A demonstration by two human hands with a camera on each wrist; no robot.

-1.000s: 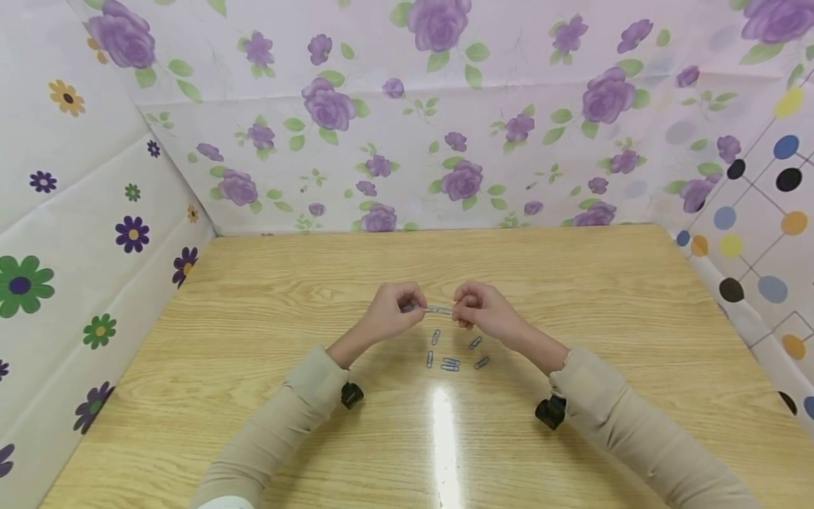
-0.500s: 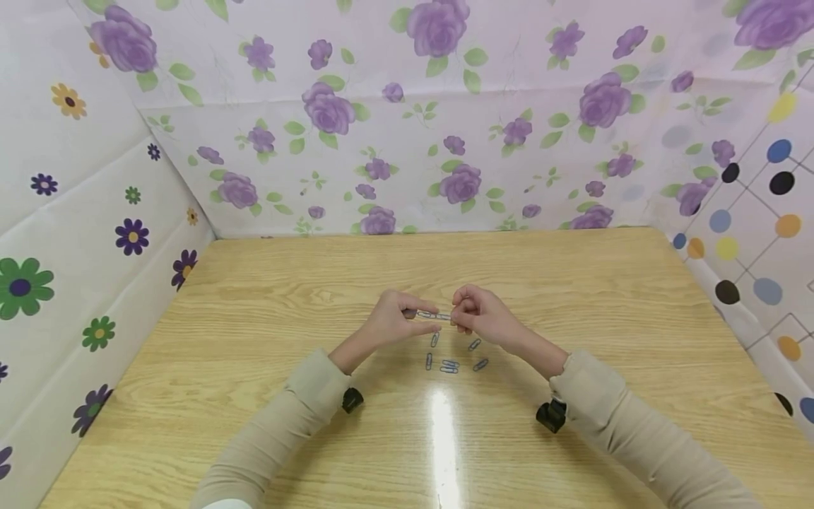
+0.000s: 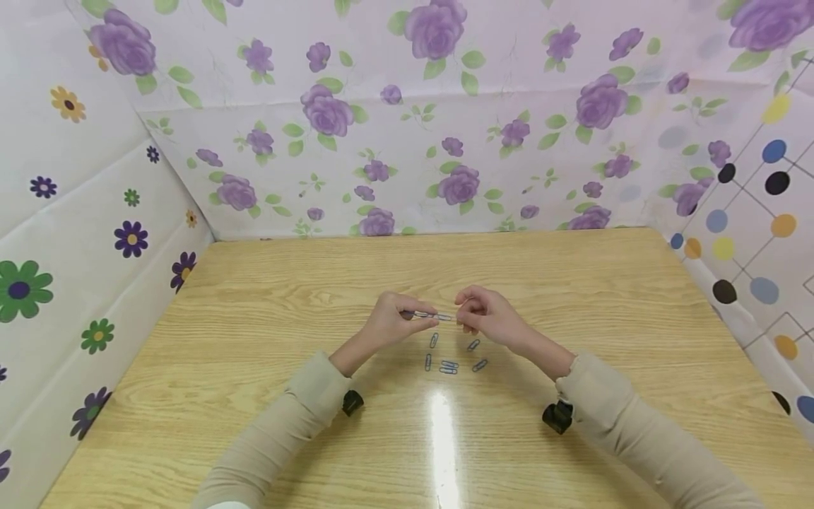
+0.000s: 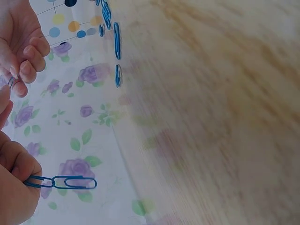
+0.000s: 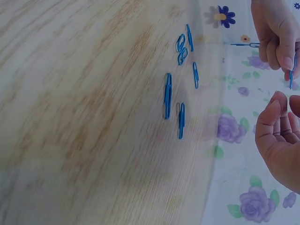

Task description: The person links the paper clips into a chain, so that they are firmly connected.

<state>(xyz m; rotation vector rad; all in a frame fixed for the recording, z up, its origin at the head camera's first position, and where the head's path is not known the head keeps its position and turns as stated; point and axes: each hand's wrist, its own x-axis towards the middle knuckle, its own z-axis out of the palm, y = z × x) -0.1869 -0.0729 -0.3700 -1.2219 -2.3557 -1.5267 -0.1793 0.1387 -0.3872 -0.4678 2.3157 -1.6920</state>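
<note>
The left hand (image 3: 397, 316) pinches a chain of blue paper clips (image 4: 53, 182) above the table (image 3: 286, 283), but its fingers hide the middle, so I can't count every clip. Close to one end, the right hand (image 3: 492, 319) has bent fingers and a small gap by its thumb, which the right wrist view cuts off. Six loose clips (image 5: 168, 96) lie below on the wood.

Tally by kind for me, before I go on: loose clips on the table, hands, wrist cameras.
Loose clips on the table: 6
Left hand and right hand: 2
Wrist cameras: 2
Total: 10
Held clips are partly hidden by fingers, so left out.
</note>
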